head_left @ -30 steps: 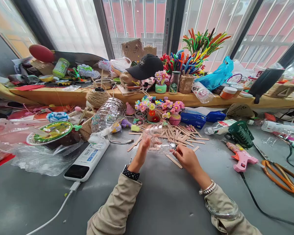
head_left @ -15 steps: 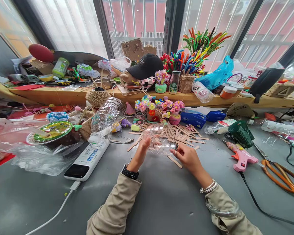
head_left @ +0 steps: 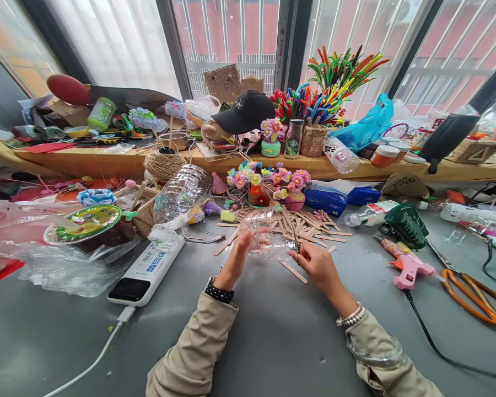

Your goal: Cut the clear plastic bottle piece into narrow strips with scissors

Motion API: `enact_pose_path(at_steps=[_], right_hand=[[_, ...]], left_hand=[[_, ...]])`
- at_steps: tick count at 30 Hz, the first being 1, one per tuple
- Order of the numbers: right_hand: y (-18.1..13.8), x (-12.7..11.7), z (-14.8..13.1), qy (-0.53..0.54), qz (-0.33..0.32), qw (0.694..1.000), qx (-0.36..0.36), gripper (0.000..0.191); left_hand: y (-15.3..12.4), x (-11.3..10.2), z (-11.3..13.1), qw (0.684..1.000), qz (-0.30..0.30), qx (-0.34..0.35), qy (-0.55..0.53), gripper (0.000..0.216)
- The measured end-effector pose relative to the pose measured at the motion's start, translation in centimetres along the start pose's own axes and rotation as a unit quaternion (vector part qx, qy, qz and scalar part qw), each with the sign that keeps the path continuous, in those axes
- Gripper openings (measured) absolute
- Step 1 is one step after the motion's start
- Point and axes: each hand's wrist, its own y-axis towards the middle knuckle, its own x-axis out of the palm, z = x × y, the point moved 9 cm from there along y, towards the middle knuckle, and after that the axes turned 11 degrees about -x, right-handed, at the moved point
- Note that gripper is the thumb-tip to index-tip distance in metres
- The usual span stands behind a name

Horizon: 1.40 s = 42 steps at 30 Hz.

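Observation:
A clear ribbed plastic bottle (head_left: 266, 231) lies on its side in the air above the table, its outline hard to see against the sticks behind. My left hand (head_left: 240, 251) wraps round its left end, thumb up. At the right end, my right hand (head_left: 310, 262) is closed in a pinch on a thin dark tool (head_left: 296, 240) held against the bottle's rim; its kind is too small to tell. Behind and beneath the bottle, many flat wooden craft sticks (head_left: 303, 229) are spread in a pile, and a single stick (head_left: 293, 272) lies nearer me.
On the right lie a pink glue gun (head_left: 411, 266) with a black cable and orange-handled scissors (head_left: 473, 292). A white power bank (head_left: 146, 270) with a cable is at left, near a lidded bowl (head_left: 86, 223) on plastic wrap. Crochet-like flowers (head_left: 256, 177) and a wooden ledge (head_left: 240, 165) stand behind.
Both hands stay almost in place round the bottle. My right hand and the thin tool have shifted very slightly at the bottle's right end.

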Motion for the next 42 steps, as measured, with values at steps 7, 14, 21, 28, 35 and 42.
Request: enact_pose_path(at_steps=[7, 14, 21, 28, 35, 42], right_hand=[[0.0, -0.3, -0.1, -0.005, -0.013, 1.0, 0.008, 0.054], [-0.1, -0.4, -0.2, -0.013, 0.004, 1.0, 0.002, 0.055], [-0.1, -0.4, 0.0, 0.007, -0.002, 1.0, 0.018, 0.052], [0.0, -0.7, 0.1, 0.017, 0.0, 0.999, 0.032, 0.046], [0.0, -0.8, -0.2, 0.009, 0.016, 1.0, 0.022, 0.045], [0.0, -0.9, -0.2, 0.008, 0.017, 0.999, 0.029, 0.043]], left_hand=[[-0.1, 0.6, 0.1, 0.999, -0.021, 0.007, 0.037, 0.087], [-0.1, 0.8, 0.1, 0.999, -0.027, 0.01, 0.039, 0.087], [0.2, 0.5, -0.3, 0.998, -0.045, -0.002, 0.031, 0.09], [0.2, 0.7, -0.9, 0.998, -0.053, -0.028, 0.035, 0.071], [0.2, 0.6, -1.0, 0.998, -0.048, -0.027, 0.039, 0.072], [0.3, 0.6, -1.0, 0.998, -0.048, -0.027, 0.036, 0.074]])
